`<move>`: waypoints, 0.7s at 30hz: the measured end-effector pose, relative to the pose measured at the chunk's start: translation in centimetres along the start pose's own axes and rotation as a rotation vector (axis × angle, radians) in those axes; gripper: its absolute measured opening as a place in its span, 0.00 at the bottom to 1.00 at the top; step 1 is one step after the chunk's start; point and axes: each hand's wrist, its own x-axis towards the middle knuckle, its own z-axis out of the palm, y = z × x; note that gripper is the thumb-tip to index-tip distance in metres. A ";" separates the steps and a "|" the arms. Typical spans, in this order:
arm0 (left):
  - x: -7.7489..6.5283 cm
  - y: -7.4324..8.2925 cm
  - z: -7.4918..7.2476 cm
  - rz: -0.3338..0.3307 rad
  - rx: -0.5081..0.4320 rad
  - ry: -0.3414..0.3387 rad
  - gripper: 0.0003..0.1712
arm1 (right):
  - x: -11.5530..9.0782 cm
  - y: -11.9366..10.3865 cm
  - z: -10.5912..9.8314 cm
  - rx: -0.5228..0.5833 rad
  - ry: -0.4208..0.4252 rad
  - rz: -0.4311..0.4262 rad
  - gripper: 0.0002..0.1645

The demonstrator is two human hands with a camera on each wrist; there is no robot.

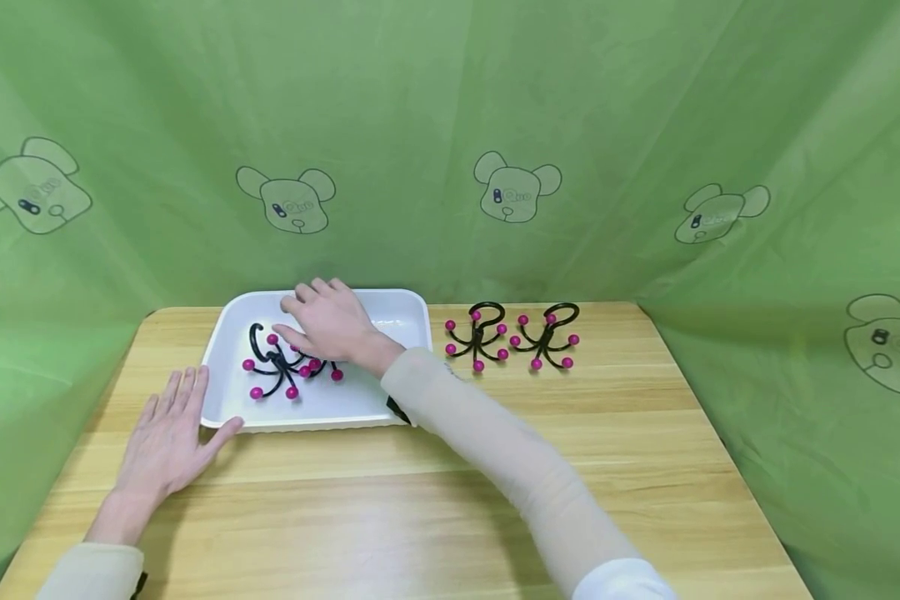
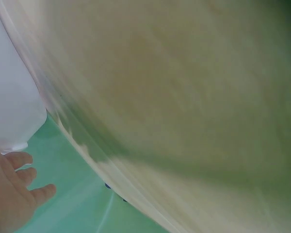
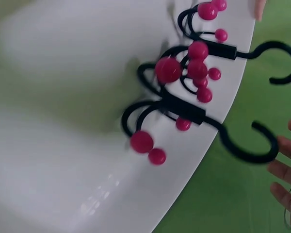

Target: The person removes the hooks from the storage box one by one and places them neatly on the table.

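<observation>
Two black hook hangers with curved arms tipped by pink balls lie in a white tray. The left one shows its curled hook. My right hand hovers over the other, partly hiding it; only some pink balls show in the head view. In the right wrist view, loosely spread fingertips are right at the hook of the nearer hanger, and the farther hanger lies beyond. My left hand rests at the tray's left edge, fingers straight and thumb by the front corner.
Two more such hangers, one beside the other, lie on the wooden table right of the tray. A green curtain with printed bear heads hangs behind the table and on both sides.
</observation>
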 end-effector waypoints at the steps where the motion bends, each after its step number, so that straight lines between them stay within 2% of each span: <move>1: 0.0 0.0 0.0 0.002 0.001 0.002 0.55 | 0.1 -0.3 -0.1 0.000 -0.005 -0.001 0.35; 11: 0.1 0.0 0.0 -0.003 -0.001 -0.002 0.56 | 0.8 -3.3 0.1 -0.015 -0.038 -0.003 0.40; 21: 0.1 -0.2 0.1 0.004 -0.011 0.002 0.56 | 1.4 -4.9 1.0 -0.042 -0.043 0.039 0.39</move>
